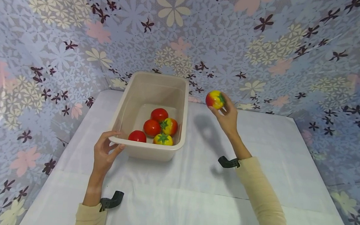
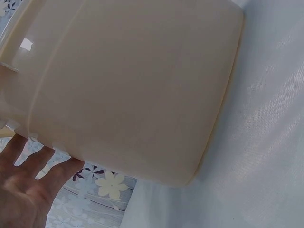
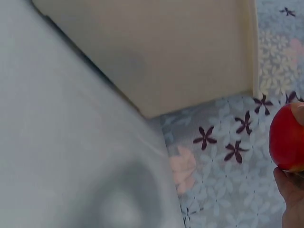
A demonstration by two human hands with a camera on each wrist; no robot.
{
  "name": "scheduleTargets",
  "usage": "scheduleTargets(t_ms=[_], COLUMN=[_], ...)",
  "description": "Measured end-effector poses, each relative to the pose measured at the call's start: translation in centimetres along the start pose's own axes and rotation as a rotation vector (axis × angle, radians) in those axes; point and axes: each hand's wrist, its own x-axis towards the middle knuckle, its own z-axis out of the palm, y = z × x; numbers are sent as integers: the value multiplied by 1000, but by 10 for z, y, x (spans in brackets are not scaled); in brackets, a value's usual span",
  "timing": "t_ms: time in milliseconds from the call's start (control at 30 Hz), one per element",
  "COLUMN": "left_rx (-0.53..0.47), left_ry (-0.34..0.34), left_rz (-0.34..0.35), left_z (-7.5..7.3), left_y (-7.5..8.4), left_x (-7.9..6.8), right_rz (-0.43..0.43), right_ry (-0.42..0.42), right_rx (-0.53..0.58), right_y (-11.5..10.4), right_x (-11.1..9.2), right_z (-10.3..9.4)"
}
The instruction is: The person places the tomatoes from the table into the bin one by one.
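A beige plastic bin (image 1: 182, 126) stands on the white-covered table. My left hand (image 1: 102, 154) grips its near left corner, with the thumb on the front of the rim and fingers over the side; in the left wrist view, fingers (image 2: 61, 175) lie against the bin wall (image 2: 133, 85). Raised to the right of the bin, my right hand (image 1: 228, 116) holds a glossy red and yellow tomato (image 1: 214, 99) with a green leafy top. The right wrist view catches only part of this tomato (image 3: 285, 140). Inside the bin lie several tomatoes, among them a plain red tomato (image 1: 159, 115) and a yellow tomato (image 1: 163, 139) with a green top.
White cloth (image 1: 199, 202) covers the table. Flower-patterned fabric (image 1: 220, 43) rises behind it and along both sides. A dark wrist mount (image 1: 228, 162) sits on the right arm, and another wrist mount (image 1: 112, 200) on the left.
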Motion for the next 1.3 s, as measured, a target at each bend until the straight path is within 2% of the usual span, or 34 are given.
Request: scheduleTargets(t_ms=[167, 533, 667, 967, 1300], left_rx=[2, -18, -17, -18, -10], left_ry=[-3, -3, -3, -1, -4], left_rz=[2, 3, 5, 10, 4], left_z=[0, 0, 0, -1, 0], left_y=[-1, -5, -5, -5, -5], left_x=[0, -1, -1, -1, -1], right_rz=[-32, -89, -100, -203, -201], right_ry=[-28, -106, -130, -214, -233], right_rx=[7, 103, 124, 149, 183], right_y=[-21, -52, -58, -70, -68], right_x=[-5, -6, -9, -13, -12], right_z=[11, 36, 44, 63, 75])
